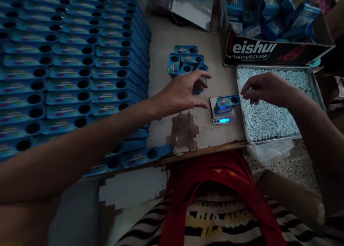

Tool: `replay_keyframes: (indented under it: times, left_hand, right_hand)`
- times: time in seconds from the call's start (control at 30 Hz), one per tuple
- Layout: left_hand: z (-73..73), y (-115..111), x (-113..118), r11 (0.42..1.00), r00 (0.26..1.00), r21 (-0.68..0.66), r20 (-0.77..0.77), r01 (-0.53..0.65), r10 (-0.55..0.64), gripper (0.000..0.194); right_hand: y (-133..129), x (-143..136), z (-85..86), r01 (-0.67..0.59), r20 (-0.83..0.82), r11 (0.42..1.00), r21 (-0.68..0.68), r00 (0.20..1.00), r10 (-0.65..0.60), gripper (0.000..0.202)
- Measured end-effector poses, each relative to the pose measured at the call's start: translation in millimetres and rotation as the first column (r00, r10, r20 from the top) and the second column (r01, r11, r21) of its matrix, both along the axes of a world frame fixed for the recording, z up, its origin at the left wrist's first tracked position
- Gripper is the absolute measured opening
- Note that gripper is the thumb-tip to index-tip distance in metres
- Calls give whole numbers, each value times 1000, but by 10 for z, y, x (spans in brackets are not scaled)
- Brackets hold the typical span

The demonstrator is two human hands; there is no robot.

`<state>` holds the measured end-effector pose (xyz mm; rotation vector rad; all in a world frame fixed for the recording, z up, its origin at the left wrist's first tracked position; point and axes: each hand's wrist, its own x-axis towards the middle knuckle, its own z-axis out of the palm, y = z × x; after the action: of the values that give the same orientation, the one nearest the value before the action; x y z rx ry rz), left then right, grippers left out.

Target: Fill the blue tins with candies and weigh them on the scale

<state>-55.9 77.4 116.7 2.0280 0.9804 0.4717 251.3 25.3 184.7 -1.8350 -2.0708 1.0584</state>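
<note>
Red apron (pixel 199 167) below, blue box (pixel 225 102) on scale (pixel 214 119) between my hands.
Left hand (pixel 188 92) fingers spread; right hand (pixel 264 88) fingers curled over pale pellets (pixel 268 119), pinch unclear.

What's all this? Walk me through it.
The person's left hand is open beside the scale, near a cluster of blue containers. The right hand hovers over a tray of pale pellets, fingers bunched; whether it holds any is unclear. One container sits on the lit scale; more stand in rows at left.
</note>
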Motion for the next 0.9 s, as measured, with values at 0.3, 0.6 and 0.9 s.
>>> replay_keyframes:
  times: [0.3,0.6,0.9]
  left_hand:
    - [-216,84,65,986,987,44,7,159,-159,93]
    - [-232,0,248,988,987,14,26,156,-156,89]
    - [-717,-162,612,980,991,-188,125,65,-42,71]
  right_hand:
    - [-30,-118,65,19,33,1000,17,999,-20,23]
    - [7,-66,-2,45,-82,999,7,996,-44,25]
    - [-213,436,-183,228,-132,973,38,966,-221,23]
